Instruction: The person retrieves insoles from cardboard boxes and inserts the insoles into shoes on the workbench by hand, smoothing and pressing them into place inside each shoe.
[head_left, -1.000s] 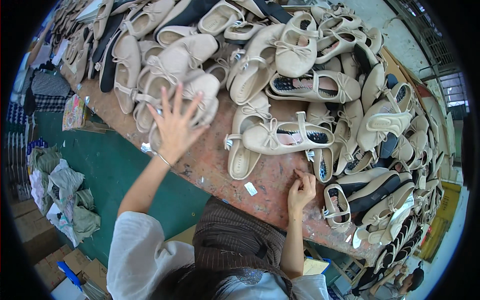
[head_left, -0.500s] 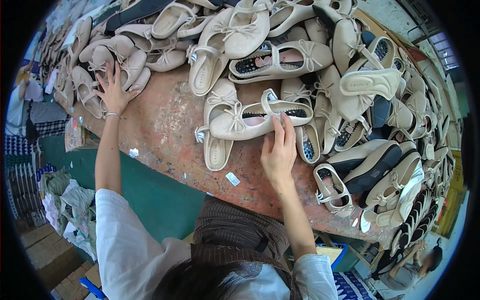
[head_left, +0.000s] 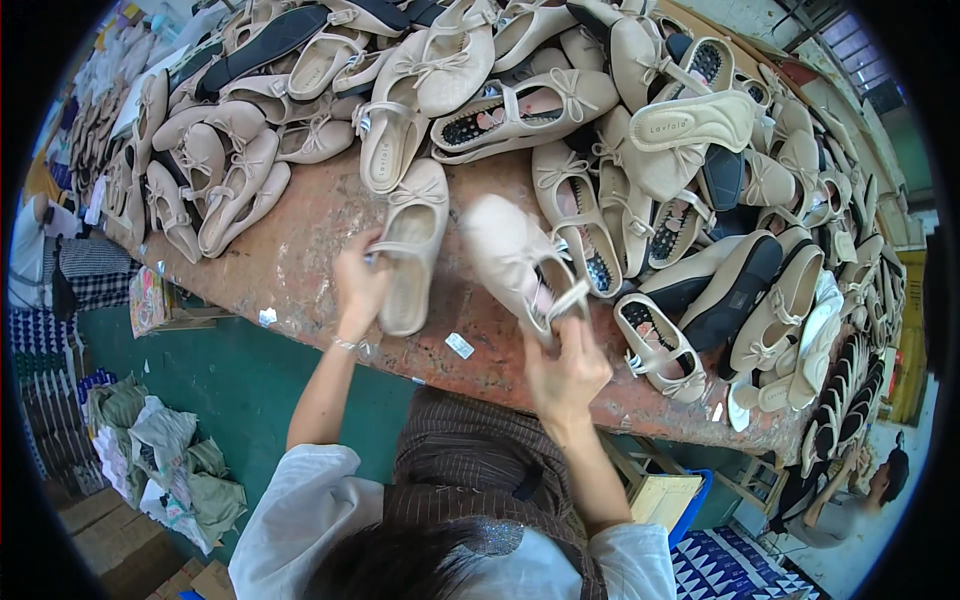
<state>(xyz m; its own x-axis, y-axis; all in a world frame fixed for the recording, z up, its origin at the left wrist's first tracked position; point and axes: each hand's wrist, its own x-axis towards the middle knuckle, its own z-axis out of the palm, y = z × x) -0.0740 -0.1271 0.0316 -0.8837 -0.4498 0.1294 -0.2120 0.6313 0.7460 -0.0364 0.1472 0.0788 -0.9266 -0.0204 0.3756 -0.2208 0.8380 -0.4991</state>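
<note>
Evidently, the left hand (head_left: 358,287), fingers curled closed, grips the left edge of one beige shoe (head_left: 413,245), which lies just to its right, long axis running away from the person, toe farthest. The right hand (head_left: 570,370), closed on the heel end of a second shoe (head_left: 500,245), is the nearer to it; this shoe slants forward and leftward from that hand, its toe just beside the first, desk (head_left: 310,225) showing between.

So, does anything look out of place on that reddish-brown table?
Yes: a cream padded insole lies exposed across the beige bow-fronted shoes piled at right, rather than inside one. A small white rectangular tag lies alone near the front of the table.
</note>
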